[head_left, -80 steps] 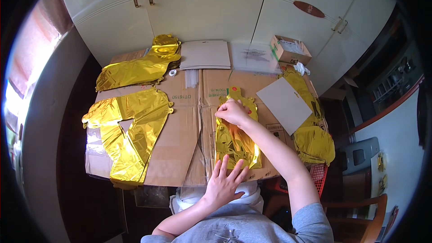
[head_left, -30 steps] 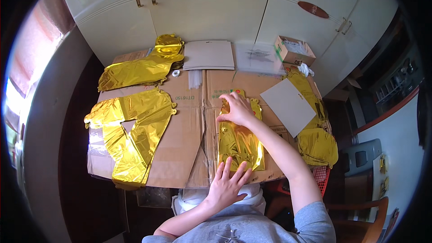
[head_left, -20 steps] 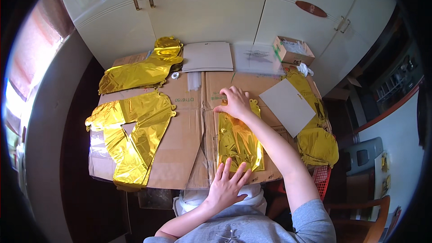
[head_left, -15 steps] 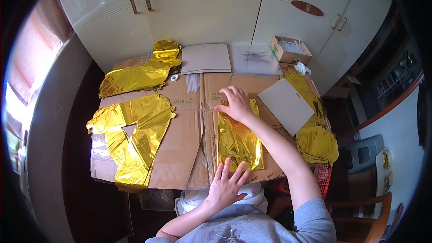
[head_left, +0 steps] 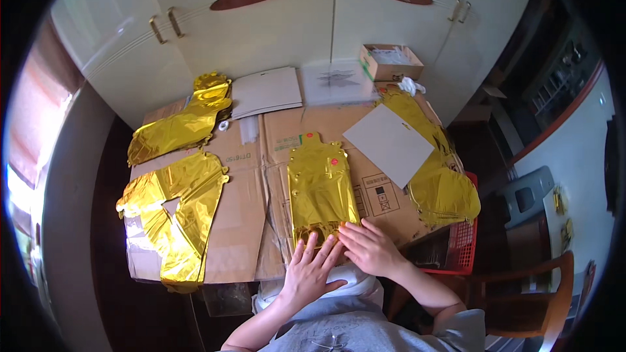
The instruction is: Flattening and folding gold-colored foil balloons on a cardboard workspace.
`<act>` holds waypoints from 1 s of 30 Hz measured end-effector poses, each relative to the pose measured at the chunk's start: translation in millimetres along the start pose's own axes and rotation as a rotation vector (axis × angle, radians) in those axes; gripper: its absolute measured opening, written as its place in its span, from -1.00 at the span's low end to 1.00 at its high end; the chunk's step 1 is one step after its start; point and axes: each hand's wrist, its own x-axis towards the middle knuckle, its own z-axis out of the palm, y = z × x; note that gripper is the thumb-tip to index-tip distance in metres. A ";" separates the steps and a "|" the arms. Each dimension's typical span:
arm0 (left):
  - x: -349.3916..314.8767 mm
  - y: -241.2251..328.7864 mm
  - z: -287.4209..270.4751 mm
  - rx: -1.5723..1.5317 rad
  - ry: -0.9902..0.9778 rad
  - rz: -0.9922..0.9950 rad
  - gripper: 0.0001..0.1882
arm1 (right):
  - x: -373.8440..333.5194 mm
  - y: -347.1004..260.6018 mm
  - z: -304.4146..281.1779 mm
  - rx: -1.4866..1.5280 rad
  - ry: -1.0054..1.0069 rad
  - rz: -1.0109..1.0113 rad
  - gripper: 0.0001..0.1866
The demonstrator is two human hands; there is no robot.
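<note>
A folded gold foil balloon [head_left: 323, 189] lies lengthwise in front of me on the cardboard. My left hand [head_left: 310, 274] rests at its near end, fingers spread and stretched onto the foil. Beside it, my right hand [head_left: 372, 248] lies flat over the near right corner, fingers extended and touching the foil. Neither hand grips anything. Two small red spots show near the balloon's far end.
Flattened cardboard [head_left: 244, 189] covers the table. Gold foil balloons lie at left [head_left: 195, 182], far left [head_left: 176, 127] and right [head_left: 447, 189]. A grey card [head_left: 388, 143] overlaps the right pile. Behind are a card stack [head_left: 267, 91], a clear plastic sheet [head_left: 329, 85] and an open box [head_left: 391, 65].
My right hand has come back from the balloon's far end to its near edge, beside my left hand. The foil now lies flatter, and the view has shifted.
</note>
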 end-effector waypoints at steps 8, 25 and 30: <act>19.8 -10.2 -7.0 -0.023 -0.047 0.124 -0.04 | -16.2 -4.4 12.9 -0.082 -0.024 0.057 -0.46; 23.5 -13.6 -4.3 0.053 -0.133 0.084 0.05 | 24.3 27.5 23.3 -0.162 0.013 0.185 -0.44; 22.8 -15.2 -1.8 0.059 -0.116 0.089 0.08 | 47.5 47.1 34.5 -0.216 0.018 0.240 -0.43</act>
